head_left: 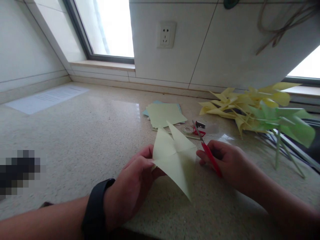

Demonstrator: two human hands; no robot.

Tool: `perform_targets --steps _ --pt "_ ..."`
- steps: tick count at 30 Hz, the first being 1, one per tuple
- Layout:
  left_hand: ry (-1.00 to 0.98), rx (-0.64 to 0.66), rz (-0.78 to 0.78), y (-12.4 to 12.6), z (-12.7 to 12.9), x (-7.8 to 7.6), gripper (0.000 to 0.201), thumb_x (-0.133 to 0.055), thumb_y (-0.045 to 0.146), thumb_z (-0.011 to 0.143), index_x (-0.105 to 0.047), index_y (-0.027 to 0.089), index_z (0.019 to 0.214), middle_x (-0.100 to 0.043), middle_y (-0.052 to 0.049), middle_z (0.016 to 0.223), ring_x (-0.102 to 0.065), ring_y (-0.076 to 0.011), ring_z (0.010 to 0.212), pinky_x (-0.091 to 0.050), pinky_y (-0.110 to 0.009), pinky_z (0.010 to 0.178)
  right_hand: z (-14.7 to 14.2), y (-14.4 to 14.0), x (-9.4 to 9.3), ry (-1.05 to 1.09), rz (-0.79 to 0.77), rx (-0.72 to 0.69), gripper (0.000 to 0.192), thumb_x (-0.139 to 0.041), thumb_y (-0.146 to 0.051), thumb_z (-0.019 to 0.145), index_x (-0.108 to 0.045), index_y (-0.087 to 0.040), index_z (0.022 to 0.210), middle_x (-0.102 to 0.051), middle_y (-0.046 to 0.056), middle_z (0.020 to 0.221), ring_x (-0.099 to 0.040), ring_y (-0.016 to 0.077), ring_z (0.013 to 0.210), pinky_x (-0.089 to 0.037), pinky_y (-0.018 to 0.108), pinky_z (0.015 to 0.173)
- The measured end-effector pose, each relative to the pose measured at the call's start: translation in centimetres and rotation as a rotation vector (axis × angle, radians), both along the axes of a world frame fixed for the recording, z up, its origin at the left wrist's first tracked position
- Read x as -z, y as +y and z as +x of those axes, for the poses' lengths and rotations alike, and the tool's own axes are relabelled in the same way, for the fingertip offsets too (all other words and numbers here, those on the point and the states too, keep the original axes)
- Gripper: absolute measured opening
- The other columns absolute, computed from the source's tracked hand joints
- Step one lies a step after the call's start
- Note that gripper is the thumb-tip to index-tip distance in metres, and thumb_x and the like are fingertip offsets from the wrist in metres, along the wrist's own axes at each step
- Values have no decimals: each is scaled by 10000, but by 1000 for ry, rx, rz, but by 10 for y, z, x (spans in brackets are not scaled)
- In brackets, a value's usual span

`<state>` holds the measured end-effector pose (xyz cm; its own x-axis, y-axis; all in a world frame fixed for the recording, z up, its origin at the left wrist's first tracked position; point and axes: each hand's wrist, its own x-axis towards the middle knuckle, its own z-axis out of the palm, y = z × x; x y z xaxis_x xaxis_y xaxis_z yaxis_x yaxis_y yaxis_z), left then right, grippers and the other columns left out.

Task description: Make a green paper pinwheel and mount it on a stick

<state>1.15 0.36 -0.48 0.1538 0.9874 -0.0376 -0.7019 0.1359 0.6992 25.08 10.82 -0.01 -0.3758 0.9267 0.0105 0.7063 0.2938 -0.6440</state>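
My left hand (133,181), with a black band on its wrist, pinches the left side of a pale green paper square (175,156) that has cuts running in from its corners. The sheet is held just above the stone counter (82,140). My right hand (226,163) grips red-handled scissors (208,154), whose blades point up and away, close to the paper's right edge.
A stack of pale green and blue paper sheets (163,114) lies behind the hands. A tape roll (188,129) and a small red tool (200,128) sit beside it. Finished yellow and green paper pinwheels (260,111) on sticks are piled at the right. A white printed sheet (47,98) lies far left.
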Motion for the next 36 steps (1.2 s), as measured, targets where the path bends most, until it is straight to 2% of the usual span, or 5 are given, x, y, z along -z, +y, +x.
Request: perform_targets --steps 10,18,23,30,36 --pt "-136 -93 -16 3 -3 -6 259 -473 154 865 -709 154 972 -737 -49 1016 -684 -172 943 -530 -290 920 -13 -12 -1 52 -100 47 440 -606 -646 839 -617 -213 767 -636 30 699 -522 171 626 -403 292 531" --pt "-185 -95 -45 2 -7 -5 209 -513 139 816 -709 147 889 -700 -30 821 -662 -136 784 -546 -231 791 -19 -16 -11 272 -214 12 387 -682 -572 810 -596 -207 713 -558 -21 588 -472 118 506 -359 237 446" --pt "-159 -96 -22 -1 -5 -9 244 -522 204 887 -721 156 1021 -750 -42 993 -682 -155 875 -554 -245 833 -21 -19 -22 411 -155 54 361 -769 -503 741 -564 -214 672 -537 -43 555 -475 105 482 -381 230 442" --pt "-199 -8 -25 2 -2 -8 306 -510 442 945 -652 195 1059 -698 -97 1151 -641 -274 1093 -485 -447 1010 -19 -22 -20 535 -94 121 335 -780 -437 757 -555 -217 639 -550 -39 560 -478 108 488 -393 241 452" --pt "15 111 27 2 3 -7 382 -555 222 957 -565 165 1335 -604 -143 1379 -575 -295 1258 -437 -440 1091 -20 -23 -17 607 -115 127 329 -793 -435 765 -579 -210 655 -581 -36 594 -499 106 527 -414 232 487"
